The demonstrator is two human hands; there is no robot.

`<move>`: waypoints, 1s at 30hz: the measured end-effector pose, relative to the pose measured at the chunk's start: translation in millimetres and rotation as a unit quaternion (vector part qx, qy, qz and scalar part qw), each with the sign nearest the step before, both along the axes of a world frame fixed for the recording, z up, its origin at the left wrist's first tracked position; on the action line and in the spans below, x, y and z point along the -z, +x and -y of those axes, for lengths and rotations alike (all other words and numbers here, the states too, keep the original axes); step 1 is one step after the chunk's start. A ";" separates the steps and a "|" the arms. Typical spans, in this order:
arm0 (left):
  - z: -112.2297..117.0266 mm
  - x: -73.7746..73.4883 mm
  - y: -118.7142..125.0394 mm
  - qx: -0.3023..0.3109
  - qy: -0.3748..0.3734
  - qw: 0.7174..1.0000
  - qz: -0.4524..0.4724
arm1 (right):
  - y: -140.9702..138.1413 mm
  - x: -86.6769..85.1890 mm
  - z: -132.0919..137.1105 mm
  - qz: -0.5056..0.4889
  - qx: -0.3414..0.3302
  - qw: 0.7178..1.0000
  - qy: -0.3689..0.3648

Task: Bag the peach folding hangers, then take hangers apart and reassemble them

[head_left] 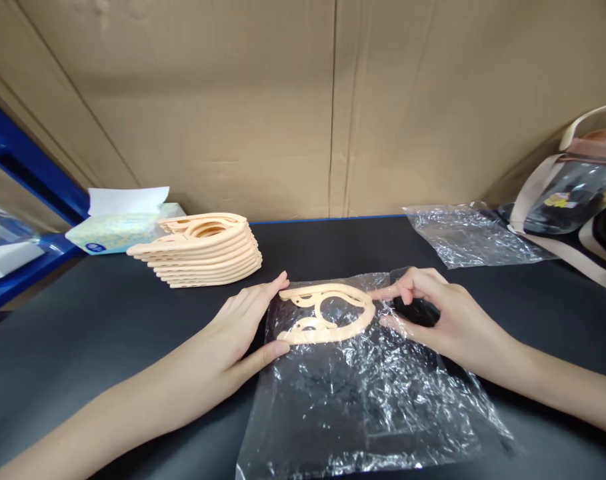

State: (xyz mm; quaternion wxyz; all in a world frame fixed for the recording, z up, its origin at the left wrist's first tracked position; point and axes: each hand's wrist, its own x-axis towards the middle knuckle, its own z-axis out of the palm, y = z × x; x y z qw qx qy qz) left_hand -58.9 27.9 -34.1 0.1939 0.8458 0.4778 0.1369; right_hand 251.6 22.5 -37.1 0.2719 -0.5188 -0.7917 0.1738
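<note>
**Though bagging is under way, most remains**

While the left hand point(243, 327), fingers spread, brackets the peach plastic folding hanger point(327, 313) between thumb and forefinger, the right hand point(443, 313) pinches the clear crinkled plastic bag point(367, 400) beside it. That hanger seems barely inside; the stack of matching hangers point(207, 250) beyond the left hand looks unbagged.

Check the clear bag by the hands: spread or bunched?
Spread: clear bag lies flat, crinkled, on the black table; peach hanger rests at its far end.
</note>
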 end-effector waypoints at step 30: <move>-8.9 -21.9 -8.3 0.145 0.143 0.977 -0.055 | 6.1 4.3 3.0 -0.025 -0.069 0.996 0.043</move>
